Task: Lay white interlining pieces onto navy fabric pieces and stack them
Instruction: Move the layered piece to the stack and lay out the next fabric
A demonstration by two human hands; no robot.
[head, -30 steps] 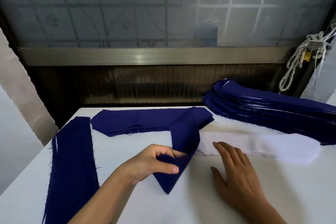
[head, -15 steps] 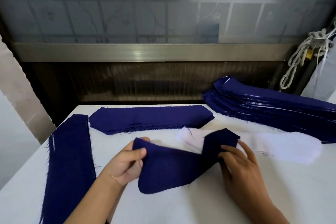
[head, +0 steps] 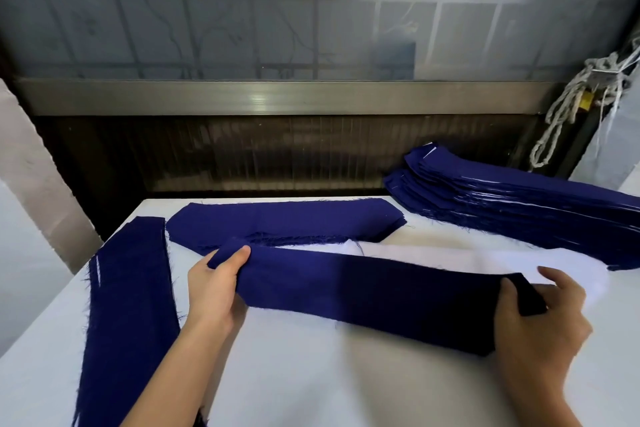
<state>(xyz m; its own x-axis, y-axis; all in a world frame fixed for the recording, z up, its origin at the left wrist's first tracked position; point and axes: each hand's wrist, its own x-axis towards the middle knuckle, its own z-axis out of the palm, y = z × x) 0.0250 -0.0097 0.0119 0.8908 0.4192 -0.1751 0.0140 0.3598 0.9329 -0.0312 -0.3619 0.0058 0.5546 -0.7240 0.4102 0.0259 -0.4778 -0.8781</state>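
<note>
First: Since half a second ago the hands have drawn apart, haven't they?

Second: Yes. Then the long navy woven fabric strip (head: 374,295) sagged in a fold between them. Now it is pulled out nearly straight, low over the white surface (head: 311,378), and it partly covers the near edge of the white interlining pile (head: 485,258).

First: How do the hands have it?

Second: From the head view, the left hand (head: 214,288) pinches the left end, thumb on top and fingers tucked beneath. The right hand (head: 540,322) is curled round the right end, thumb laid across the cloth, forefinger lifted a little clear.

First: And round about?

Second: Behind lies a flat navy piece with angled ends (head: 284,222), just beside the interlining. A tall stack of navy pieces with white showing at its edges (head: 519,204) sits far right. Long navy strips (head: 128,305) run down the left side.

First: How will it handle?

Second: Light and limp, I judge, drooping wherever it is unsupported. The cut edges are fraying, so dragging it may shed threads. Holding both short ends under mild tension looks the best way to lay it flat. The interlining seems thinner still and likely to shift easily.

First: Any label or writing?

Second: None that I can read. No brand or marking shows.
</note>
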